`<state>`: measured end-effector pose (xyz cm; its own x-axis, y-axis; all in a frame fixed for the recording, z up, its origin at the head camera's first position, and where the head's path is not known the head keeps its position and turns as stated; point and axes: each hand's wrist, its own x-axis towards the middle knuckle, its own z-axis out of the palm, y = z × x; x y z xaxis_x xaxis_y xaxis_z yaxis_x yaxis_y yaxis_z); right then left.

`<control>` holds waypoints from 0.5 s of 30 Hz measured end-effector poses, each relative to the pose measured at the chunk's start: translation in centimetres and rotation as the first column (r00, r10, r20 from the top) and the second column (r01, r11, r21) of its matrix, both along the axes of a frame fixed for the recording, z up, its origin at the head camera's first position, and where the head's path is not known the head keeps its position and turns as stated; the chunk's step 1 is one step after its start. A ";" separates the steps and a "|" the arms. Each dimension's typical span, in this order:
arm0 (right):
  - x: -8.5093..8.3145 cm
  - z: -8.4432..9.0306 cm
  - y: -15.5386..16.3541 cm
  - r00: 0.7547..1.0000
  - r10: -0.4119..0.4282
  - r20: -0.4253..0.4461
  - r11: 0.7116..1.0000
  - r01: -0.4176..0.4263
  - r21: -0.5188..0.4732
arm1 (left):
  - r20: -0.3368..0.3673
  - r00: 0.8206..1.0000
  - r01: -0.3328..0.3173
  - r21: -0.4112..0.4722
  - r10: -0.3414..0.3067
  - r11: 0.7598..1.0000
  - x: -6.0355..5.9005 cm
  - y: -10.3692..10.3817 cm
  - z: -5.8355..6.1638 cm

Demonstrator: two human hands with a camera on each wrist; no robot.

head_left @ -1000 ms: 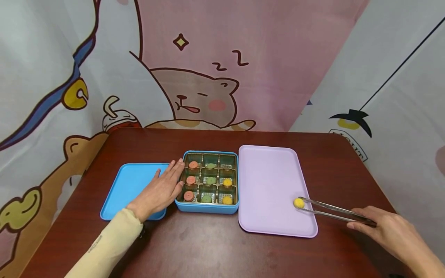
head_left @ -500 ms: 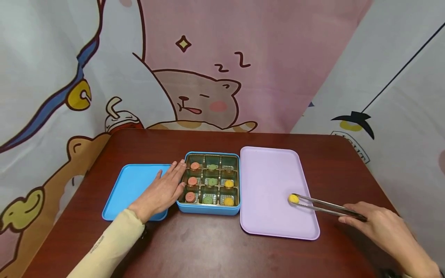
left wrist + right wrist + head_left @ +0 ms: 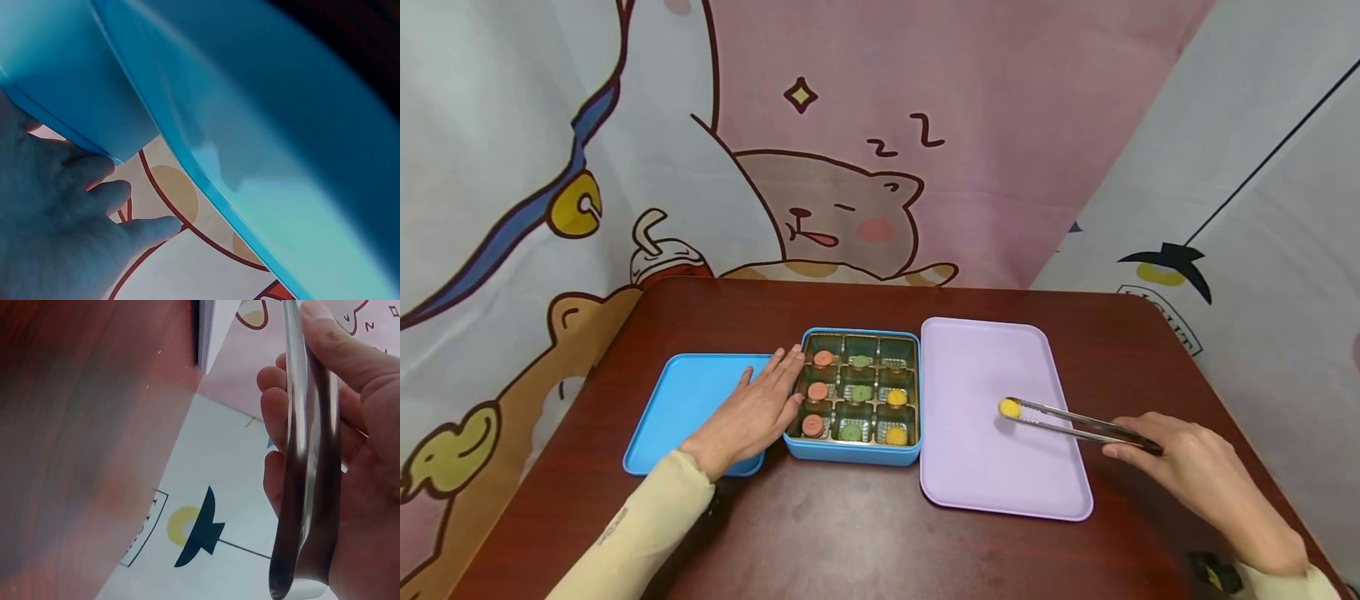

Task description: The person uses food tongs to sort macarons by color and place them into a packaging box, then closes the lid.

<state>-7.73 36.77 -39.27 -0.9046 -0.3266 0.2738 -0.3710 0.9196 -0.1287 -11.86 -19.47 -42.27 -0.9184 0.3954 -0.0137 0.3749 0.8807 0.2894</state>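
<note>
At the left of the dark red desk (image 3: 865,533) lies a flat blue lid (image 3: 681,408), and the left hand (image 3: 752,412) rests on its right part with fingers straight and relaxed, grasping nothing, the fingertips (image 3: 793,358) touching the left wall of the blue box (image 3: 850,454) just beside it. The box holds a three-by-three grid of compartments: three pinkish-red sweets (image 3: 817,391) in the left column, three green sweets (image 3: 859,392) in the middle column, and two yellow sweets (image 3: 896,417) in the middle and near cells of the right column. Directly right of the box, edges nearly touching, sits a lilac tray (image 3: 977,475). Over the tray's middle-right part a small yellow ball (image 3: 1008,408) is pinched in the tips of metal tongs (image 3: 1075,423). The tongs' long axis runs nearly level across the view, tips pointing left toward the box and the handle end at the right. The right hand (image 3: 1202,483) is clenched around that handle end, beyond the tray's right edge, thumb and fingers pressing both arms together; the ball lies well left of this hand and well right of the left hand.
</note>
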 end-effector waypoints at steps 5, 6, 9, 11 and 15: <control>-0.5 0.1 -0.8 1.000 -0.001 0.006 1.000 0.001 -0.020 | -0.001 1.000 -0.002 0.003 0.002 1.000 0.0 0.0 0.0; -0.6 0.1 -1.0 1.000 0.003 0.005 1.000 -0.003 -0.025 | -0.004 1.000 -0.001 0.003 0.001 1.000 -0.1 0.0 0.0; -0.9 0.1 -1.4 1.000 0.019 -0.005 0.999 -0.019 -0.035 | -0.009 1.000 -0.001 0.002 0.001 1.000 -0.1 0.0 0.0; -1.1 0.1 -1.6 0.999 0.031 -0.009 0.999 -0.031 -0.040 | -0.009 1.000 0.000 0.003 0.000 1.000 -0.1 0.1 0.0; -1.7 0.3 -2.2 0.999 0.051 -0.014 0.998 -0.052 -0.047 | -0.008 1.000 -0.001 0.004 0.001 1.000 -0.1 0.0 -0.1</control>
